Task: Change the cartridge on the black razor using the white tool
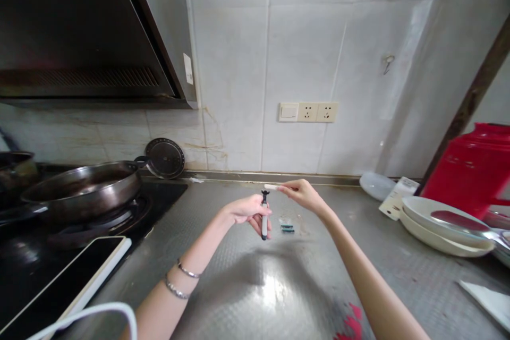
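My left hand (244, 210) is closed around a slim razor-like handle (264, 223), white with a black forked top, held upright above the steel counter (279, 287). My right hand (303, 193) pinches a small white piece (271, 187) just above and to the right of the handle's top; the two are apart. On the counter behind the hands lies a small clear pack with green-black pieces (286, 225). Two bracelets circle my left wrist.
A wok (79, 186) sits on the black stove at left, a round lid (164, 158) leaning on the wall behind it. A tablet (75, 276) lies at front left. Stacked white plates (442, 223) and a red jug (470, 167) stand at right.
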### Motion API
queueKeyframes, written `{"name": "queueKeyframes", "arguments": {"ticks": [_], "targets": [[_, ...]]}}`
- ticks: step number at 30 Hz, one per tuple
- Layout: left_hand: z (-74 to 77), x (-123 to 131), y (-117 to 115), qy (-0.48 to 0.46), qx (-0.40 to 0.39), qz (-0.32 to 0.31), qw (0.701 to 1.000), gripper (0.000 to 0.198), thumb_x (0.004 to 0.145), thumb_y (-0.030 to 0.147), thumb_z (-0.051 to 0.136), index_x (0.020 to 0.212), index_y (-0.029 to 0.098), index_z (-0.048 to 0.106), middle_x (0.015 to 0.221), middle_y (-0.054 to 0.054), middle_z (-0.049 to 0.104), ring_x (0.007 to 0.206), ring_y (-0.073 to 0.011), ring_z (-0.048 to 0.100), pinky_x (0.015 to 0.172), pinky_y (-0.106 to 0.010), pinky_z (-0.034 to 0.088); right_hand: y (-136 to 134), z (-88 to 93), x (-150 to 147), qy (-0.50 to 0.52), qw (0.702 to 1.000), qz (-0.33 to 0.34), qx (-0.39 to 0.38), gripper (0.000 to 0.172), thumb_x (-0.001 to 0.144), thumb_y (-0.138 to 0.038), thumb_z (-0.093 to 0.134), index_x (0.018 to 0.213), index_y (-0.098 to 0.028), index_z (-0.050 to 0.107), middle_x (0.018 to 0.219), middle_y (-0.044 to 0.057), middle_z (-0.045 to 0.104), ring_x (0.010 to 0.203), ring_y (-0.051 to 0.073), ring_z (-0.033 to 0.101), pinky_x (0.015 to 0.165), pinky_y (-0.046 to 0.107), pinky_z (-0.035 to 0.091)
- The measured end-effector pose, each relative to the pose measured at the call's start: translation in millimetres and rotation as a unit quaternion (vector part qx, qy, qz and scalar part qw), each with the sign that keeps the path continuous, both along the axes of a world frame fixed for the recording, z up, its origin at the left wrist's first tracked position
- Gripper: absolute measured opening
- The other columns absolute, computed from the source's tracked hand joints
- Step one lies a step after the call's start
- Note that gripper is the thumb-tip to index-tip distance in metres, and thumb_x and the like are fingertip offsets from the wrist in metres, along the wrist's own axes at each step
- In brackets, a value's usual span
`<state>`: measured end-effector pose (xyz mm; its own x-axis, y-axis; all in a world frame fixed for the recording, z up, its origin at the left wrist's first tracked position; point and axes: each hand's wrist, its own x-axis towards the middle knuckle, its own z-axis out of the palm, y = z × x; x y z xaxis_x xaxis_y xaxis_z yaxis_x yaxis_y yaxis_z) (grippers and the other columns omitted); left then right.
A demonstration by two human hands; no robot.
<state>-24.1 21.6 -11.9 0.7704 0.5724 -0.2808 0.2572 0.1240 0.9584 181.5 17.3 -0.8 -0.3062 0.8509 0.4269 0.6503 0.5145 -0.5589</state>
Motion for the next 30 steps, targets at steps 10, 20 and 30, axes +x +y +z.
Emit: {"name": "queueKeyframes", "arguments": {"ticks": [10, 20, 30], "targets": [[-3.1, 0.7, 0.8, 0.001, 0.017, 0.002, 1.000, 0.031, 0.077, 0.030, 0.059, 0.085, 0.018, 0.031, 0.060, -0.005, 0.066, 0.053, -0.0224, 0.066, 0.055, -0.039, 0.053, 3.1, -3.8, 1.6, -0.012, 0.996, -0.061, 0.069, 0.047, 0.082, -0.050, 0.044, 0.080, -0.015, 0.074, 0.058, 0.004, 0.062, 0.057, 0.015, 0.050, 0.052, 0.022, 0.030], [1.2, 2.2, -4.0, -0.015, 0.028, 0.016, 0.999, 0.030, 0.078, 0.028, 0.058, 0.085, 0.018, 0.031, 0.059, -0.005, 0.066, 0.053, -0.0217, 0.066, 0.054, -0.038, 0.053, 1.4, -2.7, -0.3, 0.002, 0.997, -0.045, 0.068, 0.047, 0.082, -0.051, 0.044, 0.079, -0.014, 0.074, 0.061, 0.004, 0.064, 0.056, 0.015, 0.050, 0.051, 0.023, 0.031], [3.9, 1.5, -4.3, -0.011, 0.034, 0.033, 0.999, 0.027, 0.078, 0.025, 0.056, 0.085, 0.018, 0.031, 0.059, -0.005, 0.065, 0.052, -0.0211, 0.066, 0.054, -0.036, 0.053, 1.4, -2.9, -3.1, 0.014, 0.994, -0.049, 0.094, 0.047, 0.082, -0.050, 0.047, 0.079, -0.011, 0.073, 0.059, 0.004, 0.062, 0.056, 0.014, 0.050, 0.051, 0.022, 0.033]]}}
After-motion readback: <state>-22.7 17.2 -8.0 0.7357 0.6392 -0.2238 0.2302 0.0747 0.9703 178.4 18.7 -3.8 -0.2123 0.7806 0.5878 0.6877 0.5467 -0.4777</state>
